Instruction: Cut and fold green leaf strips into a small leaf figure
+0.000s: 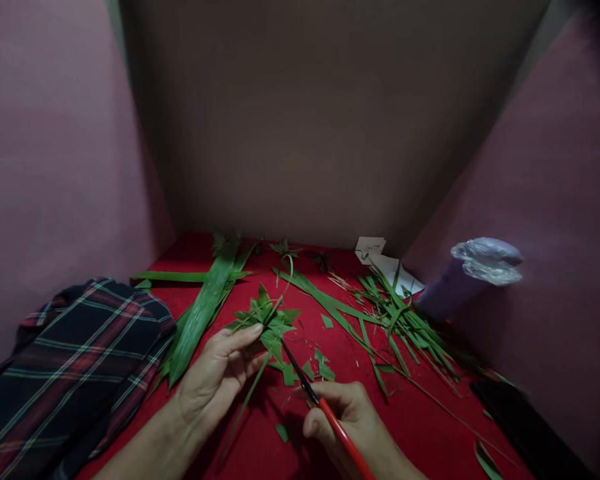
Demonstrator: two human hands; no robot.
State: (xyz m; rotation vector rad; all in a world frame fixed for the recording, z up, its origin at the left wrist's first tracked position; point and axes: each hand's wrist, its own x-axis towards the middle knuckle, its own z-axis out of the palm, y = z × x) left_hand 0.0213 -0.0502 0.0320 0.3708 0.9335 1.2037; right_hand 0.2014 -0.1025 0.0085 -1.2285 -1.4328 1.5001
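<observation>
My left hand (225, 367) pinches a star-shaped piece of folded green leaf (263, 310) with pointed tips, thumb on top. A thin green strip curls up from it, and another hangs down below. My right hand (347, 417) is closed around a slim tool with a red handle (343, 433) and a narrow dark front end (297, 367). Its kind is not clear to me. The tool's tip points at the lower right edge of the leaf star, and I cannot tell whether they touch. Cut leaf scraps (323, 367) lie on the red cloth (340, 353) just beyond my right hand.
Long broad leaves (205, 307) lie at the left, beside a plaid cloth bundle (95, 347). At the right are a heap of narrow leaf strips (405, 320), white papers (393, 270), a plastic-topped purple roll (450, 280) and a dark flat object (525, 423). Walls enclose the back and sides.
</observation>
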